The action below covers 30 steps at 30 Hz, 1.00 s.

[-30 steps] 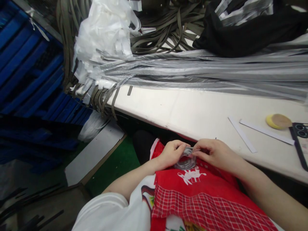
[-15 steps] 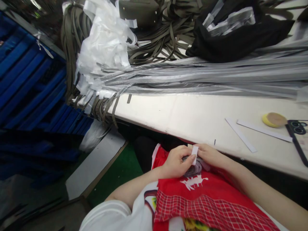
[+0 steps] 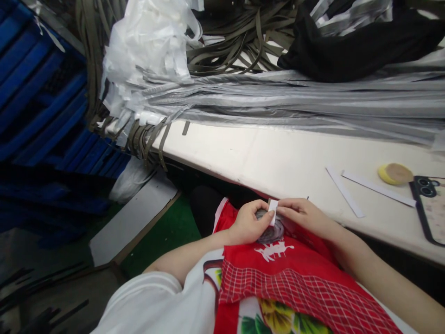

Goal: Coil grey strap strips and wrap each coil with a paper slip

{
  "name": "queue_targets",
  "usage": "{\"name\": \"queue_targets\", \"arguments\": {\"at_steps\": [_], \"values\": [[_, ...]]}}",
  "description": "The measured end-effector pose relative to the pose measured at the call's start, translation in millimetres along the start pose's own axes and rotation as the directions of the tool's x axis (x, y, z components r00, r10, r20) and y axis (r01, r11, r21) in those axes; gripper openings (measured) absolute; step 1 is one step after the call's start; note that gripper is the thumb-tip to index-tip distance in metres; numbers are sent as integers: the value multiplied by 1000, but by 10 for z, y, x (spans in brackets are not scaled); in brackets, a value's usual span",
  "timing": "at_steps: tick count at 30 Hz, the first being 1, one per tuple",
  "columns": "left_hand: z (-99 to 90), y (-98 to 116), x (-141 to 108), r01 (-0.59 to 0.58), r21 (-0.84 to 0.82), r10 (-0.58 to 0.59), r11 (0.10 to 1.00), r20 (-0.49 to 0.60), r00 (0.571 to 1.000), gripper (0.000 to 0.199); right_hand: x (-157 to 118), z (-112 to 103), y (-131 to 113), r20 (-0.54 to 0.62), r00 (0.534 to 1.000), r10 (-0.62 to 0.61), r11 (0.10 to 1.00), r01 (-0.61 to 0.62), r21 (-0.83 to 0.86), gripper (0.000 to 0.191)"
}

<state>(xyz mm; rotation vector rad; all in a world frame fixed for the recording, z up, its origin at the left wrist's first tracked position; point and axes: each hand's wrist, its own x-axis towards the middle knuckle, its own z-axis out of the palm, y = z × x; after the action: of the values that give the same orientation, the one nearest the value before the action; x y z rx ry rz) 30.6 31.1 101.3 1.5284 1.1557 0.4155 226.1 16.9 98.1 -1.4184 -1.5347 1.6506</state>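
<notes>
My left hand (image 3: 251,222) is closed around a rolled grey strip (image 3: 273,233) in front of the red apron (image 3: 306,260). Its thumb presses a small white tag (image 3: 273,213) against the roll. Beside the tag is my right hand (image 3: 302,214), its fingers stretched out and its fingertips near the tag's right edge. Nothing shows in the right hand, though its palm side is hidden.
Long grey strips (image 3: 278,104) lie across the white table (image 3: 243,148), with white material (image 3: 149,41) and black cloth (image 3: 347,55) behind. Two paper strips, a yellow roll (image 3: 395,173) and a phone (image 3: 429,208) sit at right. Blue crates (image 3: 41,93) stand left.
My right hand's fingers have straightened and drawn slightly away from the roll, which shows more. My left hand keeps its hold. The view has shifted a little.
</notes>
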Motion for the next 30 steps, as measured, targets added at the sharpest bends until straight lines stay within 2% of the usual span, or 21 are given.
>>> {"name": "queue_targets", "arguments": {"at_steps": [3, 7, 10, 13, 15, 17, 19, 21, 23, 25, 27, 28, 29, 30], "values": [[1, 52, -16, -49, 33, 51, 998, -42, 998, 21, 5, -48, 8, -14, 998, 61, 998, -62, -11, 33], [11, 72, -34, -63, 22, 62, 998, 11, 998, 25, 60, -49, 55, 49, 989, 139, 982, -144, 123, 32], [11, 71, -38, -69, 39, 68, 997, 35, 997, 28, 92, -41, 62, 101, 986, 135, 972, -151, 177, 29], [-31, 48, -14, -36, 89, 31, 995, 57, 998, 33, 63, -20, 23, 40, 996, 84, 996, -84, 6, 24], [-93, 21, 23, 77, 17, -79, 997, 172, 982, 32, -7, 6, -22, -25, 1000, -19, 975, 12, -224, 18], [-169, 13, 74, 242, -176, -176, 954, 324, 929, 36, -112, 46, -70, -22, 984, -177, 897, 152, -415, 19], [-233, 45, 134, 356, -396, -189, 846, 401, 896, 44, -225, 103, -110, -7, 948, -318, 820, 271, -505, 31], [-258, 109, 200, 368, -542, -180, 756, 368, 912, 44, -305, 163, -139, -52, 904, -424, 776, 333, -536, 45], [-242, 177, 267, 348, -578, -185, 738, 323, 928, 40, -336, 191, -152, -125, 864, -488, 755, 346, -557, 54], [-204, 225, 328, 327, -538, -187, 777, 300, 936, 39, -353, 145, -140, -177, 833, -525, 746, 350, -567, 56], [-170, 249, 376, 318, -487, -179, 814, 311, 933, 42, -419, -7, -83, -260, 804, -535, 747, 306, -590, 51], [-159, 254, 395, 320, -469, -176, 823, 325, 929, 43, -487, -125, -31, -343, 776, -529, 754, 245, -610, 46], [-152, 257, 410, 322, -463, -176, 826, 332, 927, 44, -582, -269, 36, -462, 724, -512, 767, 143, -625, 40], [-147, 261, 421, 324, -466, -176, 824, 332, 927, 44, -702, -431, 118, -605, 637, -478, 786, 3, -618, 33]]}}
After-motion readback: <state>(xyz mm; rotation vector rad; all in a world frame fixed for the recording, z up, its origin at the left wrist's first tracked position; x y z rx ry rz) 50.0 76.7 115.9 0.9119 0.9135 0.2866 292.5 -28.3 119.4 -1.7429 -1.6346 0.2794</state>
